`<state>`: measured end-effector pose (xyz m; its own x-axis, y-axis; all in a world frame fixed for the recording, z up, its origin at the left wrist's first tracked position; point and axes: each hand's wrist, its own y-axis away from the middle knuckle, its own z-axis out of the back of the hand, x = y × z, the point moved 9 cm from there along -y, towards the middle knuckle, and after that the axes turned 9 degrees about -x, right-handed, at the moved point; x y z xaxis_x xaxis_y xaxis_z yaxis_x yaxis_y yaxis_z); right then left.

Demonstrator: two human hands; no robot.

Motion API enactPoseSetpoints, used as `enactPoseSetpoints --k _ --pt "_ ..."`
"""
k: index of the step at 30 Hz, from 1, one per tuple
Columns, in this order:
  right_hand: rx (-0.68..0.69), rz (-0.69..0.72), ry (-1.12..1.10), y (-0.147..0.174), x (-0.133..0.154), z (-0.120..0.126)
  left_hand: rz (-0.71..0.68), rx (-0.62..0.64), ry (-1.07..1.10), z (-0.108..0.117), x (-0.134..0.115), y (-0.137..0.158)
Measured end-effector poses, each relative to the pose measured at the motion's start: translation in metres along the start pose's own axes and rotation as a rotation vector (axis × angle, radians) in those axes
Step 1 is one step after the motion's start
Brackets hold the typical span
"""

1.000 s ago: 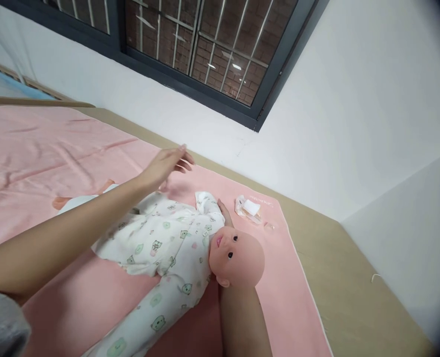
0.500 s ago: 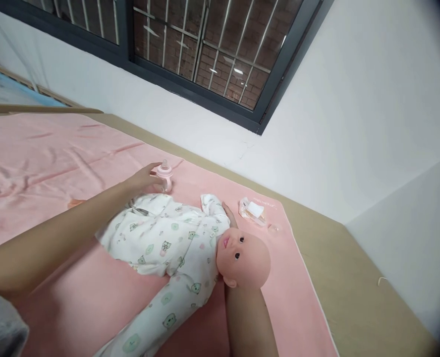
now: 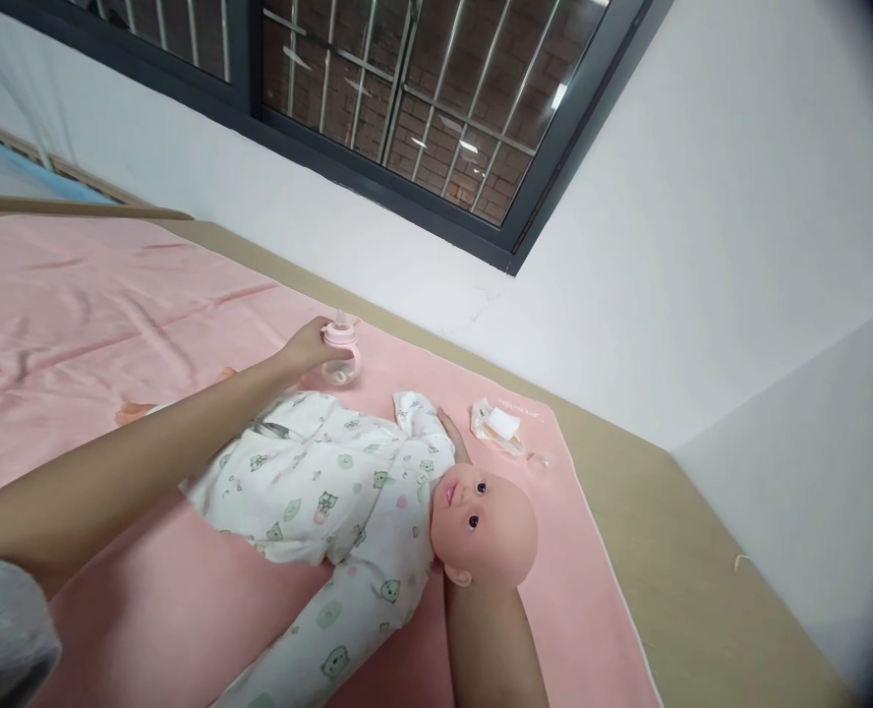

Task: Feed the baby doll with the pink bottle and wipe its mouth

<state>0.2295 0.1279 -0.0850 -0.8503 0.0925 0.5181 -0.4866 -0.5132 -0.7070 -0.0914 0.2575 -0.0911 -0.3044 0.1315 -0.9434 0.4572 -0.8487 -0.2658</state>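
**Gripping bottle, resting doll's head on arm**

Grasping the bottle in the left hand, with fingers wrapped about its side near the pink collar and handle. Holding it upright, teat up, just beyond the doll and near the far edge of the pink sheet. Being unable to tell contact from hover at its base.

Resting the doll's head on the right forearm. Showing the right hand only in part, past the doll's shoulder, and so being unable to tell released fingers from grasping ones there.

Having the doll lying face up in a white printed suit, with legs partly hidden behind the left forearm. Seeing, near the right hand, a pack with something white on it, and beside that a small clear piece. Facing a barred window in a white wall.
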Motion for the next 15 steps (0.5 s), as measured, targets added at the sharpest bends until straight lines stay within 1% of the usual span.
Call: enactPoseSetpoints --k 2,4,5,8,9,10,12,13,15 --pt "0.134 0.145 0.018 0.004 0.006 -0.014 -0.004 0.029 0.046 -0.007 -0.013 0.007" --pt "0.277 0.229 0.13 0.01 0.006 -0.027 -0.013 0.056 0.088 -0.013 -0.027 0.016" --pt "0.367 0.227 0.24 0.014 0.0 -0.034 -0.019 0.072 0.107 -0.016 -0.034 0.021" --pt "0.647 0.156 0.608 0.027 -0.027 -0.048 -0.031 0.128 0.154 -0.025 -0.053 0.037" --pt "0.713 0.17 0.676 0.031 -0.031 -0.051 -0.034 0.146 0.168 -0.027 -0.058 0.042" --pt "0.763 0.217 0.705 0.034 -0.032 -0.055 -0.039 0.163 0.184 -0.029 -0.063 0.046" --pt "0.804 0.362 0.682 0.04 -0.026 -0.063 -0.047 0.194 0.223 -0.03 -0.071 0.054" --pt "0.797 0.429 0.648 0.041 -0.021 -0.066 -0.05 0.21 0.245 -0.03 -0.075 0.057" --pt "0.729 0.545 0.518 0.042 -0.008 -0.069 -0.049 0.237 0.279 -0.03 -0.08 0.061"
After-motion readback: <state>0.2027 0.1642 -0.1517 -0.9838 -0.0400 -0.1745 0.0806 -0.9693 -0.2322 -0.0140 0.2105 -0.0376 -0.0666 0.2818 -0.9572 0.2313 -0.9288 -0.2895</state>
